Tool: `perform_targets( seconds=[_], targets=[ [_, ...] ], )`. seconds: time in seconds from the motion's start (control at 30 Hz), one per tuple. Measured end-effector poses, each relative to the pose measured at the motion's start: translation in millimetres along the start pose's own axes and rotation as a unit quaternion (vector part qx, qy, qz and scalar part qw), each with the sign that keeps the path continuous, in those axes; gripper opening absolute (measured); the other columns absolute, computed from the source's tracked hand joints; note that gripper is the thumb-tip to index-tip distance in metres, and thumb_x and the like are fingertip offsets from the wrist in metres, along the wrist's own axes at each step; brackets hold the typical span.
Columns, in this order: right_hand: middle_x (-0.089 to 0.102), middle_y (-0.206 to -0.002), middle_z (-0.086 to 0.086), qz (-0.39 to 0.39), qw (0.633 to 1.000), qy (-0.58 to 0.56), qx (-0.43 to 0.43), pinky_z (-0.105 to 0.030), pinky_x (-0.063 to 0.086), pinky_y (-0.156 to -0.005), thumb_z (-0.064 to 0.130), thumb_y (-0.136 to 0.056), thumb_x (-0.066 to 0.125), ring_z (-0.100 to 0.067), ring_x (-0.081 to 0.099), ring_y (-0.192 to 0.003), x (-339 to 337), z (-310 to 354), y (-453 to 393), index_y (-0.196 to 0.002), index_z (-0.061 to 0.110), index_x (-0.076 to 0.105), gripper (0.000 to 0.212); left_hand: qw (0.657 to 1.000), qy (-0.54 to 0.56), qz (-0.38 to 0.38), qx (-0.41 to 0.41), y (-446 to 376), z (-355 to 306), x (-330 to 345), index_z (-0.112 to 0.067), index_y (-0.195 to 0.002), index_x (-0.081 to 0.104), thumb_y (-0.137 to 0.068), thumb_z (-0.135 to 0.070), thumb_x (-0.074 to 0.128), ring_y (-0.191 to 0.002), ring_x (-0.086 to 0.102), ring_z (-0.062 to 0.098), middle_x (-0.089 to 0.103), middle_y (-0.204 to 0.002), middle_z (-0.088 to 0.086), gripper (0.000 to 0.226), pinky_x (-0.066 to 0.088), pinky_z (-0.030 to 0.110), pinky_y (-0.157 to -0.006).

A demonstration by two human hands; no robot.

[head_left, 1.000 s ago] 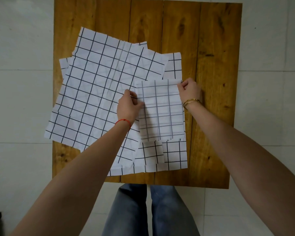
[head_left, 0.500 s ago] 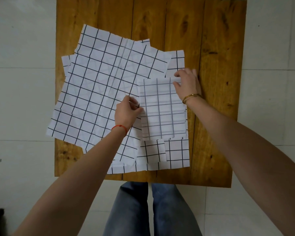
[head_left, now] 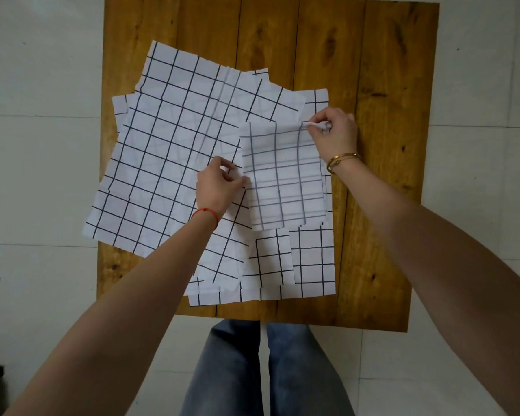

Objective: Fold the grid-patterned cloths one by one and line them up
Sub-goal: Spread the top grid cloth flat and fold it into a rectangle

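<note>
With my left hand (head_left: 219, 183) pinching the folded grid cloth (head_left: 282, 178) at its left edge and my right hand (head_left: 335, 130) gripping its far-right corner, I judge this fold half done; next, align the corners and flatten.

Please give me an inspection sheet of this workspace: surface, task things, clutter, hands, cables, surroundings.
Surface: wooden table, planks bare on the right.
Task things: folded cloth lying on spread grid-patterned cloths, which overlap untidily.
Clutter: nothing seen.
Hands: left hand pinches the folded cloth's left edge; right hand pinches its far right corner.
Cables: nothing seen.
Surroundings: pale tiled floor; person's jeans below the table.
</note>
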State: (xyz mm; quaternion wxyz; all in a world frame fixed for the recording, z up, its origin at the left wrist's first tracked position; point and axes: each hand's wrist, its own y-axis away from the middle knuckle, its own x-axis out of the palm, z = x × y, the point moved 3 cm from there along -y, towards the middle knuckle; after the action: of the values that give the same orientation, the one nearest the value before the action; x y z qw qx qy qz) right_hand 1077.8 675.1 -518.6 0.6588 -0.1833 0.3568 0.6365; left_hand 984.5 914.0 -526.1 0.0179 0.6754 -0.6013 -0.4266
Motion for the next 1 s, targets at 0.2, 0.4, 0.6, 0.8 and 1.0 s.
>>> perform_targets(
  seconds=[0.2,0.4,0.6,0.8,1.0],
  targets=[
    [0.063,-0.090,0.000,0.027,0.991,-0.133,0.012,-0.009,0.046,-0.066,0.007,-0.082,0.066,-0.005,0.057,-0.079,-4.1,-1.3,16.2,-0.087,0.011,0.065,0.007,0.982,0.160,0.038,-0.091,4.1,-4.4,6.6,-0.013,-0.108,0.064,-0.091,-0.012,0.053,-0.052,0.060,0.012,0.075,-0.077,0.003,0.020,0.050,0.021,-0.051],
    [0.064,-0.096,0.001,0.055,0.989,-0.139,-0.023,-0.026,0.052,-0.078,0.005,-0.079,0.068,-0.019,0.058,-0.099,-8.2,-7.0,39.2,-0.086,0.018,0.064,0.016,0.970,0.202,0.073,-0.118,4.8,5.0,2.7,-0.011,-0.108,0.066,-0.094,-0.015,0.054,-0.062,0.062,0.012,0.075,-0.090,0.003,0.018,0.051,0.021,-0.058],
    [0.065,-0.107,0.002,0.101,0.992,-0.059,-0.042,-0.006,0.036,-0.077,-0.007,-0.079,0.056,-0.012,0.045,-0.104,-12.7,-17.6,80.0,-0.087,0.025,0.062,0.033,0.949,0.251,0.108,-0.155,10.9,7.1,-0.2,-0.012,-0.086,0.070,-0.094,-0.016,0.055,-0.062,0.055,0.010,0.071,-0.090,0.006,0.018,0.049,0.024,-0.068],
    [0.060,-0.109,0.005,0.131,0.982,0.044,-0.126,-0.017,0.029,-0.096,-0.013,-0.074,0.048,-0.008,0.037,-0.112,-10.8,-30.4,115.1,-0.086,0.021,0.060,0.038,0.937,0.286,0.120,-0.161,12.1,10.7,2.4,-0.007,-0.089,0.068,-0.088,-0.018,0.065,-0.056,0.048,0.013,0.054,-0.072,0.005,0.011,0.050,0.027,-0.069],
    [0.057,-0.118,0.002,0.151,0.963,0.136,-0.176,-0.025,0.034,-0.103,-0.007,-0.078,0.050,-0.017,0.039,-0.120,-5.5,-42.1,134.8,-0.090,0.018,0.059,0.029,0.974,0.189,0.104,-0.071,20.2,18.2,9.1,-0.016,-0.109,0.067,-0.079,0.000,0.072,-0.081,0.058,0.010,0.060,-0.091,0.000,0.035,0.051,0.019,-0.077]
  ],
)
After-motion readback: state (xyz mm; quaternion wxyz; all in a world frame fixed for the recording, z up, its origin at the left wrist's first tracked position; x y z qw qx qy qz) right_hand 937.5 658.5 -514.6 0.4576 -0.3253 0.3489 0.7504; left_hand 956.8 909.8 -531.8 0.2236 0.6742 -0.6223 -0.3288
